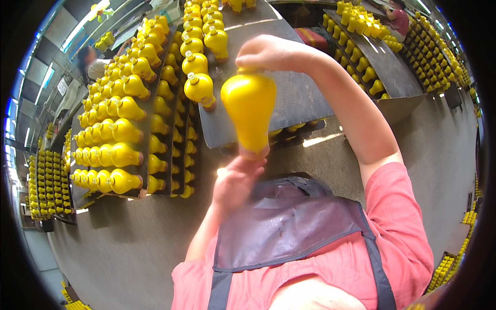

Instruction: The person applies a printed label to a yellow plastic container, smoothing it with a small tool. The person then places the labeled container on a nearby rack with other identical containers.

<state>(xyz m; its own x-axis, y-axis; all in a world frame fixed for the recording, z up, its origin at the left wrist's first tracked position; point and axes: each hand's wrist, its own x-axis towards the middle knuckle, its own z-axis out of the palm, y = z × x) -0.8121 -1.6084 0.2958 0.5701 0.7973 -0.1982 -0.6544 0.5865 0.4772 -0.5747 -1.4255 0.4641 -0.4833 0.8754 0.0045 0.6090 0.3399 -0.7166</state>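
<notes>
A glossy yellow bulb-shaped bottle (249, 106) is held upright in front of me, wide at the shoulder and narrowing to a pinkish base. My right hand (271, 52) reaches over from above, its fingers closed round the neck, which they mostly hide. At the base, my left hand (236, 183) holds the bottle from below with its fingertips; this hand is slightly blurred. Behind the bottle lies a grey table board (305, 98). Similar yellow bottles (199, 87) stand in rows on its left part.
To the left, a rack (155, 111) carries many yellow bottles in tiers. Another board (385, 64) with bottles stands at the right, with a red cloth-like bundle (311, 39) near it. Two people (399, 21) are in the background. Concrete floor (139, 248) surrounds the tables.
</notes>
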